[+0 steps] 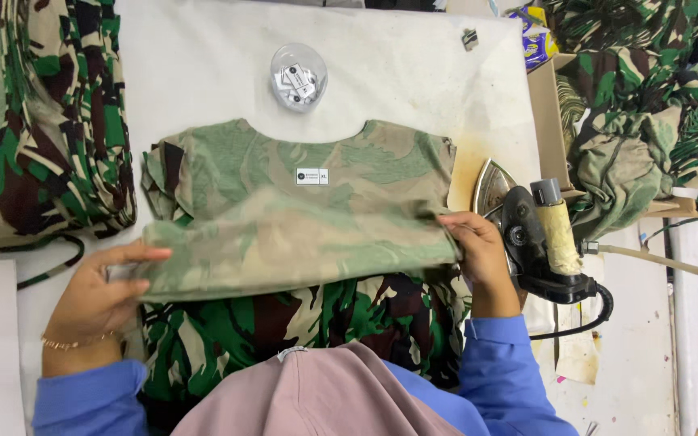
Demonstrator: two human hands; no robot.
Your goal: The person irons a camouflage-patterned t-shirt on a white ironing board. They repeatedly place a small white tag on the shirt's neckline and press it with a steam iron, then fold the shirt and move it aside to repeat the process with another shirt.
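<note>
Nearest us: a mauve head covering point(317, 396), blue sleeves either side. Our left hand point(94, 299) pinches the folded hem of the camouflage shirt point(300, 218), thumb on top, fingers under, prob. closed on cloth though they're hidden. Our right hand point(478, 250) grips the same fold at its other end, fingers curled round the edge. Shirt lies flat, mid-table point(414, 73), neck away from us, atop another camo garment. Cloth looks light, soft, floppy; best held at both fold corners. Iron point(527, 234) sits just beside the right hand; a clear cup point(299, 77) stands beyond the collar.
</note>
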